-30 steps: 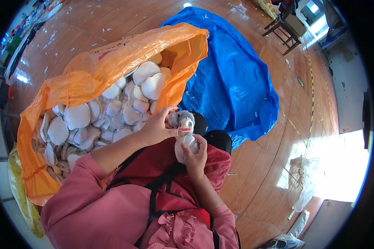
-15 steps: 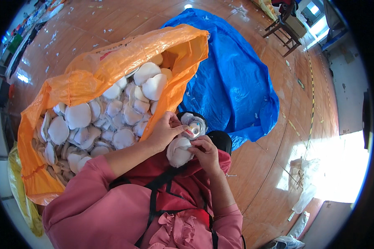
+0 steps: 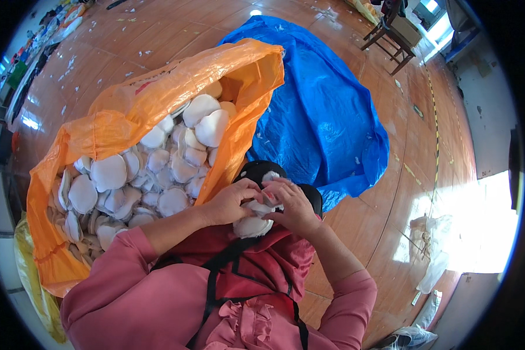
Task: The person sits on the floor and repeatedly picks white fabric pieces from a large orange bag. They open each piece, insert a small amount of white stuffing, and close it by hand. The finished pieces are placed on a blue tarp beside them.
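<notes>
A soft white padded piece (image 3: 253,227) rests on my lap, over dark red cloth. Fingers of my left hand (image 3: 232,201) are bent and pinched on its left upper side. From the right, my right hand (image 3: 293,205) curls over its top, fingertips close to those of the left. Between the hands, some white material shows, but most of it is hidden by my fingers. To the left lies an open orange sack (image 3: 122,119), filled with many rounded white pads (image 3: 108,172).
A crumpled blue plastic sheet (image 3: 321,105) spreads beyond my knees on the tiled floor (image 3: 356,256). A yellow bag (image 3: 32,268) sits at the left edge. Far right are a wooden chair (image 3: 394,38), striped floor tape (image 3: 436,134) and a clear plastic bag (image 3: 434,256).
My right hand has moved up over the top of the white piece, its elbow swinging outward. The small roundish item with coloured marks seen between my hands is now covered. My left hand stays close by.
</notes>
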The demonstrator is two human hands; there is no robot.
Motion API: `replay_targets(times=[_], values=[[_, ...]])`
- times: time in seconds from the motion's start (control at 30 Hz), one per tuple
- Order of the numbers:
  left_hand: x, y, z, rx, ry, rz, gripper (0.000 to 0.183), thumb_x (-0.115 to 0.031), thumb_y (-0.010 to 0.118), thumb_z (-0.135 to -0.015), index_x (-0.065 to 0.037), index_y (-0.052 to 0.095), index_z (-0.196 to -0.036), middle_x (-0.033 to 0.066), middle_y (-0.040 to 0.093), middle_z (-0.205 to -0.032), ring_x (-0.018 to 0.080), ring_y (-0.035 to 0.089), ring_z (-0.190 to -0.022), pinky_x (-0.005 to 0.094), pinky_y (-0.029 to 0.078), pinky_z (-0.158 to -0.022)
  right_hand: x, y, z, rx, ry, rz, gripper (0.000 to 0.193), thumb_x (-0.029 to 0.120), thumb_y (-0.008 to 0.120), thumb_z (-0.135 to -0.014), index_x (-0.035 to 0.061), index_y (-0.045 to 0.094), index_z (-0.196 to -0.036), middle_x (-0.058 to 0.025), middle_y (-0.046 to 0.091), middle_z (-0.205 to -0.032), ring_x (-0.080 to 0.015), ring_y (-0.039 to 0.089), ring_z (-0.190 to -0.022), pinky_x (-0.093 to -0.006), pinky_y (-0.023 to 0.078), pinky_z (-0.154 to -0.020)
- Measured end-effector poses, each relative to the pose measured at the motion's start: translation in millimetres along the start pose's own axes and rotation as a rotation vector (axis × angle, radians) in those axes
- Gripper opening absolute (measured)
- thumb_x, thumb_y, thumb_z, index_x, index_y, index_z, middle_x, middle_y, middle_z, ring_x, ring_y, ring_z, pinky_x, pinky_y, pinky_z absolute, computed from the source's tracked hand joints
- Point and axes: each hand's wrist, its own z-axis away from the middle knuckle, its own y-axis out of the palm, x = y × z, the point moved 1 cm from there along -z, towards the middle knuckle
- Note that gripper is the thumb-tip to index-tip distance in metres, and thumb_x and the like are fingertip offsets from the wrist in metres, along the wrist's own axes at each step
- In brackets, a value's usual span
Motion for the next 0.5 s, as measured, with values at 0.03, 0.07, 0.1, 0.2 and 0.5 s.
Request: replay_targets(times=[0.03, 0.07, 0.1, 0.2, 0.5], values=[[-0.6, 1.5, 1.1, -0.009, -0.014, -0.002, 0.037, -0.004, 0.077, -0.076, -0.007, 0.065, -0.110, 0.0088, 0.055, -0.114, 0.0249, 0.057, -0.108, 0.0338, 0.046, -0.094, -1.9, -0.5, 0.6, 0.053, 0.008, 0.010, 0.061, 0.030, 0.083, -0.069, 0.0137, 0.058, -0.123, -0.0081, 0.059, -0.127, -0.0319, 0.050, -0.122, -0.0447, 0.039, -0.105], [-1.5, 4.5, 3.4, -0.018, -0.029, -0.003, 0.036, -0.004, 0.077, -0.075, -0.006, 0.065, -0.109, 0.0087, 0.055, -0.112, 0.0249, 0.058, -0.106, 0.0338, 0.046, -0.094, -3.3, -1.4, 0.7, 0.106, 0.017, 0.021, 0.062, 0.032, 0.083, -0.070, 0.0137, 0.058, -0.124, -0.0082, 0.060, -0.125, -0.0323, 0.051, -0.121, -0.0434, 0.040, -0.105], [-3.6, 8.0, 5.4, -0.026, -0.043, -0.006, 0.036, -0.004, 0.077, -0.075, -0.006, 0.064, -0.108, 0.0086, 0.055, -0.110, 0.0249, 0.059, -0.105, 0.0339, 0.046, -0.093, -4.7, -1.7, 1.6, 0.159, 0.026, 0.031, 0.062, 0.034, 0.082, -0.070, 0.0137, 0.058, -0.124, -0.0083, 0.060, -0.124, -0.0327, 0.051, -0.120, -0.0421, 0.040, -0.104], [-10.0, 7.5, 8.6, -0.043, -0.145, -0.145, 0.026, -0.017, 0.076, -0.080, -0.004, 0.062, -0.097, 0.0111, 0.059, -0.098, 0.0296, 0.061, -0.098, 0.0386, 0.049, -0.083, -7.1, -1.0, 4.0, 0.134, 0.009, 0.040, 0.061, 0.032, 0.082, -0.070, 0.0133, 0.059, -0.123, -0.0079, 0.061, -0.121, -0.0327, 0.052, -0.117, -0.0407, 0.042, -0.102], [19.7, -7.4, -7.7, 0.317, -0.001, -0.239, 0.029, -0.032, 0.068, -0.087, -0.004, 0.063, -0.081, 0.0174, 0.061, -0.073, 0.0381, 0.062, -0.074, 0.0456, 0.047, -0.063, -13.7, 26.3, 16.2, -0.060, -0.032, -0.015, 0.048, 0.019, 0.080, -0.068, 0.0138, 0.062, -0.113, -0.0084, 0.058, -0.118, -0.0333, 0.052, -0.115, -0.0440, 0.043, -0.100]])
